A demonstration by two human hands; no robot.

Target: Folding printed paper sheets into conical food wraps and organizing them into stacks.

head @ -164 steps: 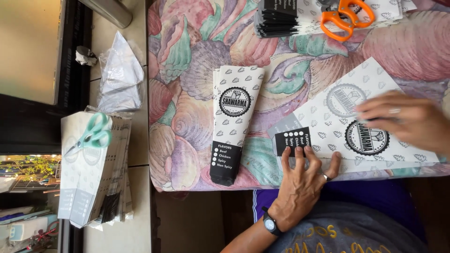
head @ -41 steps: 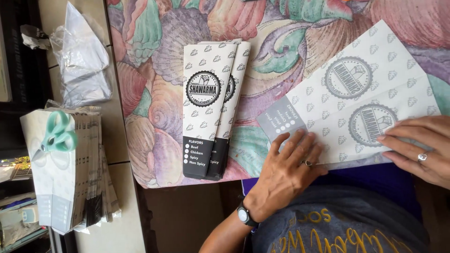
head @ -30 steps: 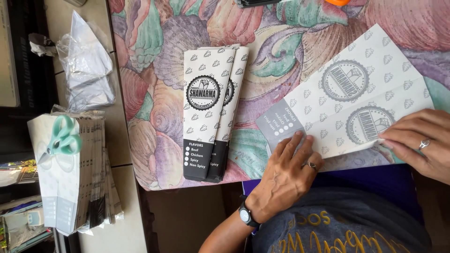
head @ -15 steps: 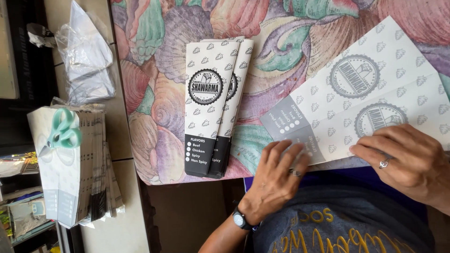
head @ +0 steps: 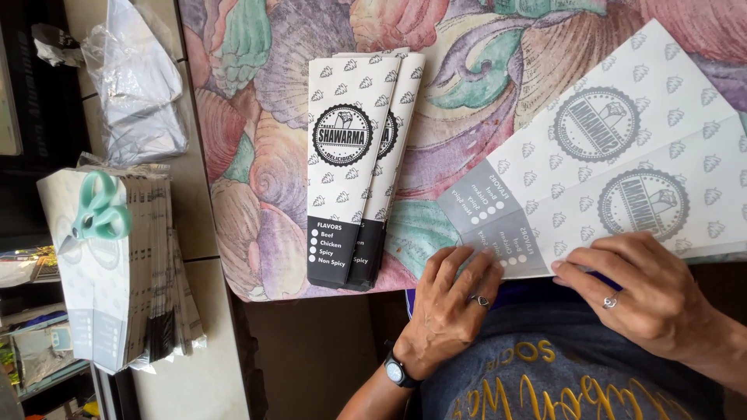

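Lying flat on the surface (head: 257, 194), the printed paper sheet (head: 615, 155) runs its long axis on a slant, from its grey-tabbed corner near the person's body up and away toward the far right. That tabbed corner sits just beyond the left hand (head: 451, 311), whose fingers (head: 475, 268) are spread flat and press down on the sheet's near edge without gripping it. The right hand (head: 646, 299) rests just to the right of the left one along the same edge, its fingers (head: 587, 260) likewise laid flat on the paper, nothing clasped. Both hands are equally close to the sheet. Left of the sheet, well apart from it, lie two folded sleeves (head: 354, 171), stacked with long axes pointing away from the body.
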